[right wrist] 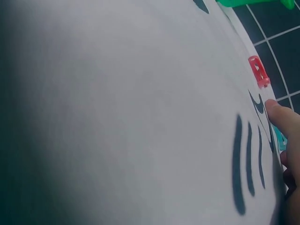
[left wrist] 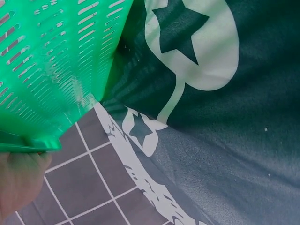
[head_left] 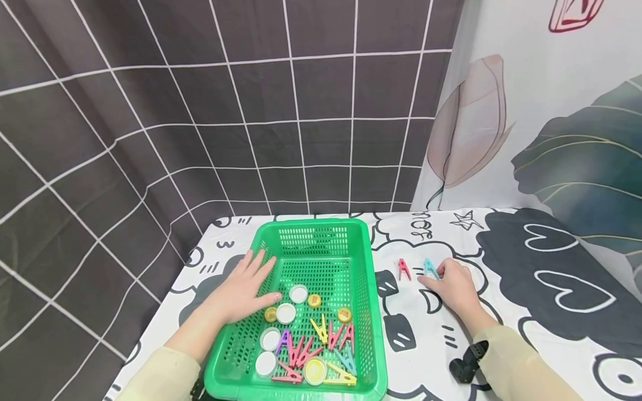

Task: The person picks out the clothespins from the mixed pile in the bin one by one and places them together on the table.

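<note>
Your left hand point(head_left: 243, 291) lies spread on the left side of the green basket point(head_left: 311, 223), its thumb reaching over the inside. In the basket's front and middle you have four white lids point(head_left: 286, 313), a larger yellow lid point(head_left: 315, 371), three small yellow caps point(head_left: 314, 301) and a cluster of pink, yellow, purple and blue pegs point(head_left: 291, 351). Well apart, your right hand point(head_left: 453, 287) is at a light-blue peg point(head_left: 428, 266) on the tablecloth point(head_left: 431, 356), right of the basket; you can't tell whether its fingertips pinch it. A red peg point(head_left: 403, 267) lies just beside, nearer the basket.
</note>
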`<state>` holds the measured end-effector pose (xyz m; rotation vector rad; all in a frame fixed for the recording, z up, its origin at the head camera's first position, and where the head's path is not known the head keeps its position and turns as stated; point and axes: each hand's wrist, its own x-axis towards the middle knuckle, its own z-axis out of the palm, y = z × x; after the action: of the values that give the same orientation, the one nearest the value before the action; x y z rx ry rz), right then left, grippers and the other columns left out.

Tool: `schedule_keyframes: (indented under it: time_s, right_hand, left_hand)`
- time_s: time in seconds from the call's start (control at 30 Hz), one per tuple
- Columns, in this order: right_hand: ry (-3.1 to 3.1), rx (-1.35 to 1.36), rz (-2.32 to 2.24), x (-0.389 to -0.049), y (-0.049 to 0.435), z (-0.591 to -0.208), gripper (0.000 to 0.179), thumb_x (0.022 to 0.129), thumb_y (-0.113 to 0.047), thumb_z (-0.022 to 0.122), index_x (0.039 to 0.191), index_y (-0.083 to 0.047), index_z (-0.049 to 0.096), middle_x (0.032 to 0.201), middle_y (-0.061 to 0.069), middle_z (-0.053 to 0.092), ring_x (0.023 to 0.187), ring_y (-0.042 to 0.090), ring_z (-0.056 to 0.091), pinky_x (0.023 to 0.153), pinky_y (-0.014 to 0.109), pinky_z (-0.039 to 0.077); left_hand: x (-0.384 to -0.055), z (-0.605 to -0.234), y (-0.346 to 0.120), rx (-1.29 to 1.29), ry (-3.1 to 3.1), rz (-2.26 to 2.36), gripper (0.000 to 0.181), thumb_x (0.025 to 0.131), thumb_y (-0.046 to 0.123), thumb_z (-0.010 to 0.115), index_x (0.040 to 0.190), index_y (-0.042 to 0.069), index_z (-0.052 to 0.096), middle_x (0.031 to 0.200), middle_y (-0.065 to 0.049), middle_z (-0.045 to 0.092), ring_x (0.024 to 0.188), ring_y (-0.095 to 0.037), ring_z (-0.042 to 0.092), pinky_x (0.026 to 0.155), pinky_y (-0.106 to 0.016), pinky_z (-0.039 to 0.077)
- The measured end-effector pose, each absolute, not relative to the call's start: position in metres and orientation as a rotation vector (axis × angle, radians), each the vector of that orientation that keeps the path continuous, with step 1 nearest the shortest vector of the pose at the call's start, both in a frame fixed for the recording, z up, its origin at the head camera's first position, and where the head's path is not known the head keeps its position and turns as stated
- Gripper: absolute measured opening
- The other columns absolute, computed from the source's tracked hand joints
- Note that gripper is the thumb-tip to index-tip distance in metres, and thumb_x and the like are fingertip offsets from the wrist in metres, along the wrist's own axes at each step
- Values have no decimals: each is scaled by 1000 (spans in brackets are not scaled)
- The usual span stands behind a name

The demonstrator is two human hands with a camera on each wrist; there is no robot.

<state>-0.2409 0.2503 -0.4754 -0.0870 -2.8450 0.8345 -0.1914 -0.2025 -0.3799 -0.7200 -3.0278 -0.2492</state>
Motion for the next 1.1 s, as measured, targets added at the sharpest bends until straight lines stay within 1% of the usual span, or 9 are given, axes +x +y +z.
schedule_keyframes:
  time_s: [0.17,0.4,0.5,0.63,0.73,0.8,0.97,1.1]
  right_hand:
    - [-2855,-98,826,-240,248,-474,45,76,-36,75,85,1,50,72,9,50,73,28,43,57,33,33]
    - [-2856,-97,821,-241,248,-472,47,75,-36,75,84,1,48,73,10,48,75,29,42,58,34,32]
    - [-2857,-101,840,-240,248,-470,51,74,-39,76,86,1,47,77,12,47,76,30,42,60,35,34]
    - [-2820,-104,895,-237,248,-466,54,74,-37,76,92,5,46,86,17,46,82,34,42,67,42,37]
    - [-2770,-77,923,-236,247,-461,52,77,-32,74,96,7,46,93,21,45,88,37,40,73,49,37]
    - [-2739,-44,925,-236,245,-458,48,79,-28,72,98,8,46,95,23,45,89,38,40,75,51,37]
    - [-2679,23,960,-239,236,-448,43,81,-24,69,101,8,47,95,21,49,86,34,44,75,47,39]
    - [-2692,69,1068,-246,222,-430,45,85,-24,67,108,9,47,99,21,50,89,33,50,76,45,43]
  left_hand:
    - [-191,-380,-203,-706,-3032,-272,81,90,53,53,149,6,25,153,-22,12,140,-41,1,110,-55,11]
    - [-191,-380,-204,-707,-3028,-256,83,90,59,47,149,6,24,153,-21,13,140,-41,1,110,-55,13]
    - [-190,-379,-204,-713,-3021,-262,83,90,59,47,148,6,25,153,-22,13,139,-42,2,110,-56,14]
    - [-190,-378,-203,-718,-3018,-269,82,90,57,49,148,5,25,153,-22,13,139,-43,3,109,-56,14]
    - [-191,-377,-202,-717,-3025,-267,81,90,57,49,149,6,25,153,-22,13,139,-42,2,110,-55,12]
    - [-192,-377,-201,-720,-3027,-261,81,90,57,48,149,6,24,153,-22,13,139,-42,2,110,-55,12]
    - [-193,-377,-201,-728,-3033,-240,82,90,59,46,149,7,23,153,-22,12,139,-42,2,110,-54,11]
    - [-192,-378,-202,-729,-3033,-249,82,90,58,48,149,6,24,153,-23,12,139,-43,2,110,-55,11]
